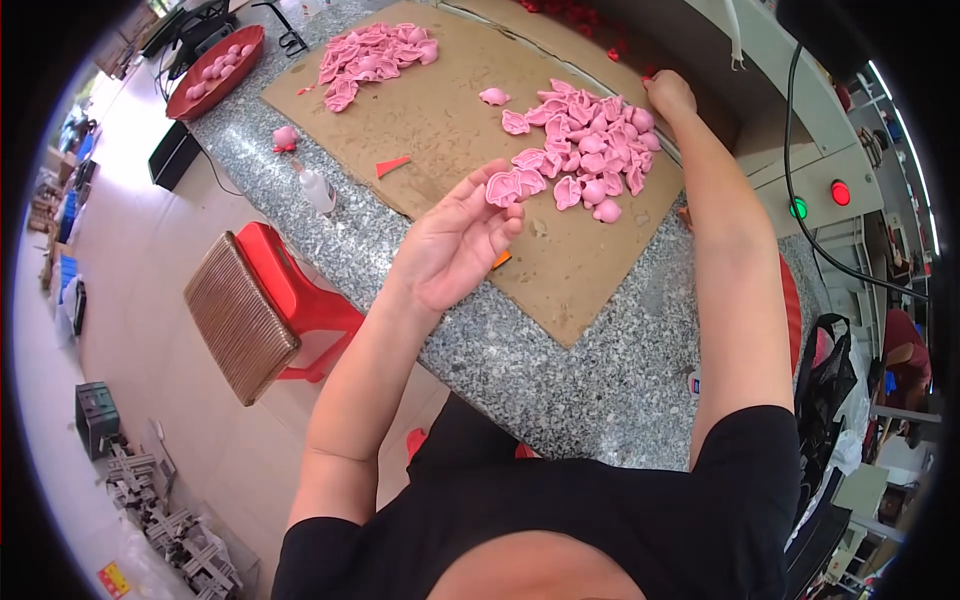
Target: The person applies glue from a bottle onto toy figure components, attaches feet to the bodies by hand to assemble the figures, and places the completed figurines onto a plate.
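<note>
My left hand (pixel 455 240) is raised over the near edge of the cardboard, palm up. Its thumb and fingers are closed on a pink molded shell piece (pixel 515 187) with a hollow, ridged inside. My right hand (pixel 672 95) reaches to the far right, by the opening of a pale machine (pixel 830 185). Its fingers are curled next to small red pieces (pixel 614 54), and what they hold is too small to tell. Between the hands lies a heap of pink shell pieces (pixel 590 140), some hollow side up, some rounded side up.
A second pink heap (pixel 375 55) lies on the far cardboard (pixel 455 115). Left on the granite table (pixel 560 400) are a red tray (pixel 215 70) of pink rounded pieces, a pink figure (pixel 285 138) and a clear bottle (pixel 317 190). A red stool (pixel 285 290) stands left; a black cable (pixel 795 150) hangs right.
</note>
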Available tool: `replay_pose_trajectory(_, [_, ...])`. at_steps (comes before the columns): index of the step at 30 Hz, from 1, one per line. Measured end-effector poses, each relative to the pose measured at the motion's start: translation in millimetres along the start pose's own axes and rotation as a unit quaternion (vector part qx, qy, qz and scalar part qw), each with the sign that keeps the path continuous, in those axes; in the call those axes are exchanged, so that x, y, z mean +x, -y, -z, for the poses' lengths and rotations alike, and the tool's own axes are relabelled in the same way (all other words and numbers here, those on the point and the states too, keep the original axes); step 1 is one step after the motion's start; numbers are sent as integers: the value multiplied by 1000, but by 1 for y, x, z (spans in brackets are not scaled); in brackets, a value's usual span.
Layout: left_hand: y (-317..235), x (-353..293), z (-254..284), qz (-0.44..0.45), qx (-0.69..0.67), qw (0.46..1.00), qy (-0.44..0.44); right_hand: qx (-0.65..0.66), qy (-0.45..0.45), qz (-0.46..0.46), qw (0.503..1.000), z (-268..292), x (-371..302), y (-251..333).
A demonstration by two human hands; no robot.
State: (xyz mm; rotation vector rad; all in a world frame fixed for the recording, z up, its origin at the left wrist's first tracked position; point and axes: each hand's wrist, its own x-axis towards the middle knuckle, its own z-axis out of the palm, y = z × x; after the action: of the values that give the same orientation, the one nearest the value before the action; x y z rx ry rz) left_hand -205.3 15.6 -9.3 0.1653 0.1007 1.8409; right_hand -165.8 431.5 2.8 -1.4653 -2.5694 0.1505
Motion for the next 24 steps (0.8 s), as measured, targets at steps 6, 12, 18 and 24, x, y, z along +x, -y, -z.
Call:
replay_pose_trajectory(6, [10,-3,-9,-4,38,999,-8,26,-85,22,996,19,-35,17])
replay_pose_trajectory(12, [32,-12,-22,-33,156,987,-34,67,-73,123,987,55,-104,45])
replay_pose_trajectory(18, [83,-32,-31,-11,182,983,4,273,-11,140,952,133,-272,49])
replay_pose_trajectory(24, [140,-59,-31,55,186,981,25,474,-25,155,867,135,-400,-9])
